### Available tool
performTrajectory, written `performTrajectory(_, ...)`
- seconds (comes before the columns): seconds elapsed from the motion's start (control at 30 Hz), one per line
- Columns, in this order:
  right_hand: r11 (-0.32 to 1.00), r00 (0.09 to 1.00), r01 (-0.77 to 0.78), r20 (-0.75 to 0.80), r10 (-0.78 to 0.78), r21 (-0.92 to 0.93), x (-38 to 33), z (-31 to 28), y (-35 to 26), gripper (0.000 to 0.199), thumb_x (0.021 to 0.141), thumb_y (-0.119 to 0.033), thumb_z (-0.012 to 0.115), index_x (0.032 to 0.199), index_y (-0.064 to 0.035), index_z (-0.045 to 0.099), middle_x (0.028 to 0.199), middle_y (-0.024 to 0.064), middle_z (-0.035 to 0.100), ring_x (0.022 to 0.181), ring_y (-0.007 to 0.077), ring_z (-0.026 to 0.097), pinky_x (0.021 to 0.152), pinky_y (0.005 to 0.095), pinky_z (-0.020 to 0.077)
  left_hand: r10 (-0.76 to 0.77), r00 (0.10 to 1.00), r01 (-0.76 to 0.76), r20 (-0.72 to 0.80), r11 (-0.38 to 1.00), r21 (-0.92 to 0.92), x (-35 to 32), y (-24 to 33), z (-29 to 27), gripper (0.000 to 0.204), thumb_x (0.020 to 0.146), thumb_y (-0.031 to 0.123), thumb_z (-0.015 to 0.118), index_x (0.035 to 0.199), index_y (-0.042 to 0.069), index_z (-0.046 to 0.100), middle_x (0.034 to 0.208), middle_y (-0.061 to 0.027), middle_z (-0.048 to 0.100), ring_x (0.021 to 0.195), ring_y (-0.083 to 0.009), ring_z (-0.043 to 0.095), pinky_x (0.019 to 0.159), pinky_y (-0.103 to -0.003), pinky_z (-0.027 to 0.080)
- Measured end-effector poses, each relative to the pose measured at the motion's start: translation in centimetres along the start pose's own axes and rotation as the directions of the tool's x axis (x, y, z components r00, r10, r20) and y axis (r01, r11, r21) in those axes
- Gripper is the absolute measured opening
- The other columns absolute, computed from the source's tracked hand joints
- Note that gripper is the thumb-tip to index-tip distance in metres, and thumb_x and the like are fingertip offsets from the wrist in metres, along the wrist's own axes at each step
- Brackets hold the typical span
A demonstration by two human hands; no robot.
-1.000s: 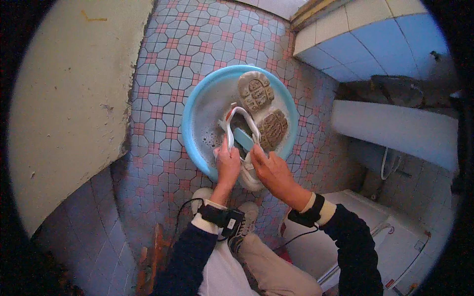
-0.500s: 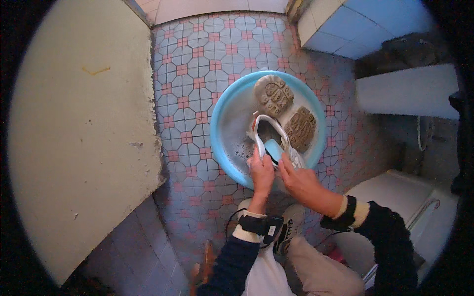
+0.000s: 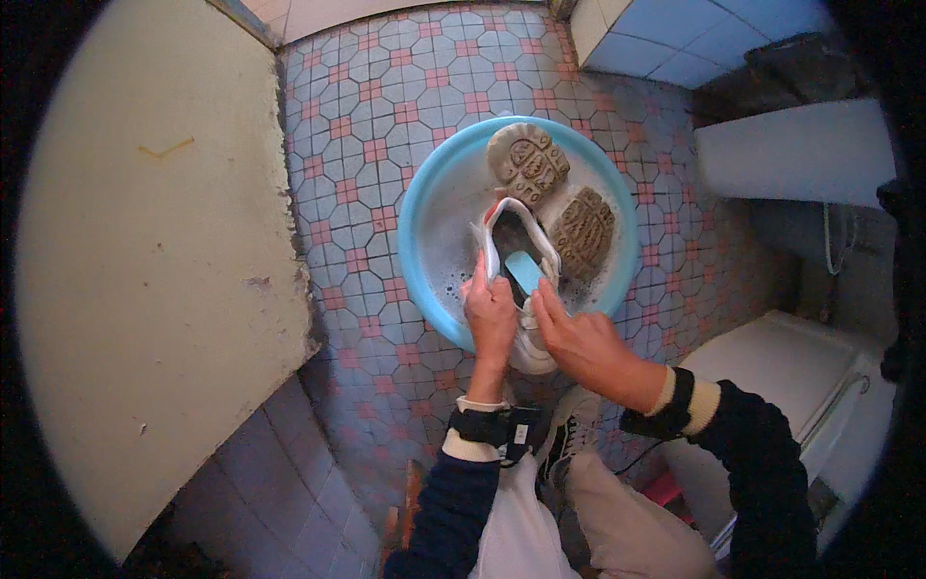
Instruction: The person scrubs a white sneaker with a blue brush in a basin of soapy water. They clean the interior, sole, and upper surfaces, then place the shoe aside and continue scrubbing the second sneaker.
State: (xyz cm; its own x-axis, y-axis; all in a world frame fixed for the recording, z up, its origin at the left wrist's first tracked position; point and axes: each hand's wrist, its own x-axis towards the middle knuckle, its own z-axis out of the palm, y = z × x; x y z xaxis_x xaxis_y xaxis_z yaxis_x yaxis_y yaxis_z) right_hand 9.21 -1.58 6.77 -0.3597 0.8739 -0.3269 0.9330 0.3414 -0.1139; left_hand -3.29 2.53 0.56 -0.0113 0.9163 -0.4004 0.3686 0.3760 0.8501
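Observation:
Over a light blue basin (image 3: 413,232) of foamy water, my left hand (image 3: 492,314) grips the side of a white shoe (image 3: 531,356) whose opening faces up. My right hand (image 3: 593,352) holds a light blue brush (image 3: 523,271), its head inside the shoe's opening; the bristles are hidden. In the basin beyond, a brown treaded sole piece (image 3: 528,166) and another treaded sole piece (image 3: 584,234) show face up. Whether they belong to one shoe or two I cannot tell.
A worn pale panel (image 3: 164,270) stands along the left. Blue and pink tiles (image 3: 357,174) cover the floor. At the right are a white ledge (image 3: 791,154) and a white box-like fixture (image 3: 772,386). My own shoes (image 3: 576,425) and knees are just below the basin.
The shoe has turned so its opening faces up more fully and its toe shows below my hands. The brush has shifted within the opening. The whole view has moved slightly.

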Motion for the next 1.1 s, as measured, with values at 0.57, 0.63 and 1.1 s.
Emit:
performTrajectory(0.57,0.997,0.977,-0.083,-0.2,0.08,-0.003,2.4,-0.5,-0.3,0.047,0.074,-0.007,0.052,0.12,0.0059,0.045,0.128,0.0262,0.041,0.05,0.0239,0.061,0.046,0.0341,0.0492,0.005,0.999,-0.002,0.047,0.998,-0.059,0.9,-0.3,-0.4,0.049,0.082,0.015,0.043,0.129,0.002,0.042,0.097,-0.0262,0.056,0.089,-0.0385,0.05,0.083,-0.044,0.039)
performTrajectory(0.63,0.995,0.989,-0.1,-0.11,0.101,0.018,2.5,-0.9,-0.6,0.046,0.076,-0.011,0.052,0.118,0.0068,0.047,0.127,0.0278,0.043,0.051,0.0234,0.062,0.045,0.0335,0.0503,-0.04,0.996,0.043,0.074,0.999,-0.027,1.0,-0.4,-0.5,0.049,0.082,0.015,0.043,0.129,0.001,0.042,0.095,-0.0263,0.056,0.09,-0.0384,0.049,0.083,-0.044,0.039)
performTrajectory(1.1,0.991,0.987,-0.136,-0.084,0.136,0.014,2.2,-1.7,-1.8,0.046,0.076,-0.011,0.052,0.119,0.0066,0.047,0.125,0.0253,0.045,0.05,0.0225,0.062,0.044,0.0327,0.0499,0.054,0.998,-0.049,0.023,0.982,-0.183,1.2,-0.1,-0.6,0.042,0.082,0.012,0.041,0.121,-0.003,0.047,0.068,-0.023,0.054,0.06,-0.0293,0.054,0.062,-0.041,0.043)
